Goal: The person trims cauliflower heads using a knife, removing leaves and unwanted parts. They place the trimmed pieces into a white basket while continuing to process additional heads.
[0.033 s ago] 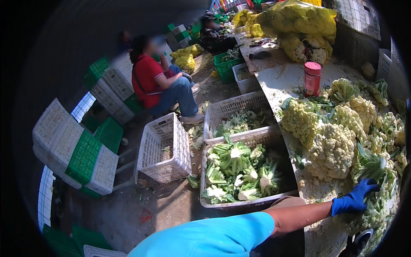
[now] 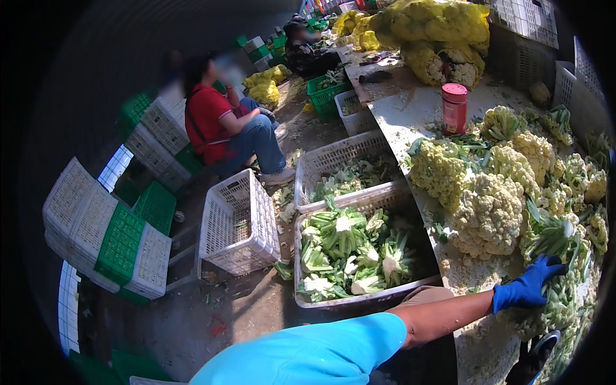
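Note:
My left hand (image 2: 527, 286), in a blue glove, reaches over the table at the lower right. Its fingers are stretched out and somewhat apart, resting on or just above loose cauliflower pieces (image 2: 564, 301). Just beyond the fingers lies a cut cauliflower stalk with green leaves (image 2: 550, 236). A large pale cauliflower head (image 2: 489, 215) sits farther in, with a smaller yellowish head (image 2: 437, 168) beside it. Near my left wrist is a black object with a shiny curved rim (image 2: 544, 350); its kind is unclear. My right hand does not show.
A white crate (image 2: 369, 300) of cauliflower stalks stands against the table, another crate (image 2: 308, 168) of trimmings behind it. Left is a white crate stack (image 2: 234, 247). A red-lidded jar (image 2: 454, 109) and yellow net bags (image 2: 436, 22) stand on the table. A person in red (image 2: 215, 122) sits beyond.
The view has shifted slightly, so most things appear a little farther left. My left hand stays over the same pieces, its fingers slightly more raised and spread.

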A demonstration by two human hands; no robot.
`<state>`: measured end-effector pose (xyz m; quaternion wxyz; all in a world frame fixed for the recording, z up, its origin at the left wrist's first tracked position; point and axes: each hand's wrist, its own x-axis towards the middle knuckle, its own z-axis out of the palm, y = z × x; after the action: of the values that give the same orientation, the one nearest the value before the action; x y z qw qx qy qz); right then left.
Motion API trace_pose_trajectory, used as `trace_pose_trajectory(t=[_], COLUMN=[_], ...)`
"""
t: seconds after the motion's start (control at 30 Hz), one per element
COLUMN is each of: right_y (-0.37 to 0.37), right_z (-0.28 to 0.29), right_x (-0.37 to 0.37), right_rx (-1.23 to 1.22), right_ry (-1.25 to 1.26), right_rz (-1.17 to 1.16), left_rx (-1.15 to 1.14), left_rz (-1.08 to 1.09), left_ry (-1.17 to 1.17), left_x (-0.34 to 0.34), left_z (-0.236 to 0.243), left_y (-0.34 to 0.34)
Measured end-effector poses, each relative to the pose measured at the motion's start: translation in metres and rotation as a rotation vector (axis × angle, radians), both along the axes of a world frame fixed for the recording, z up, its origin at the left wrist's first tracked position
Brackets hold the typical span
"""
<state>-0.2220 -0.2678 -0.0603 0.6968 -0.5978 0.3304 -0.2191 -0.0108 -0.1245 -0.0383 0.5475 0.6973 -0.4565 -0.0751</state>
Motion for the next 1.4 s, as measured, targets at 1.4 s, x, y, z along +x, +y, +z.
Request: trace_pose_trajectory(t=[1.4], right_y=[0.078], right_z=[0.029], right_x=[0.0], right_rx=[0.462], right_ry=[-0.53], right_rz=[-0.122], left_rx=[-0.017], left_rz=[-0.232], left_ry=[0.62], left_x=[-0.009], left_z=[0.076], left_y=[0.097])
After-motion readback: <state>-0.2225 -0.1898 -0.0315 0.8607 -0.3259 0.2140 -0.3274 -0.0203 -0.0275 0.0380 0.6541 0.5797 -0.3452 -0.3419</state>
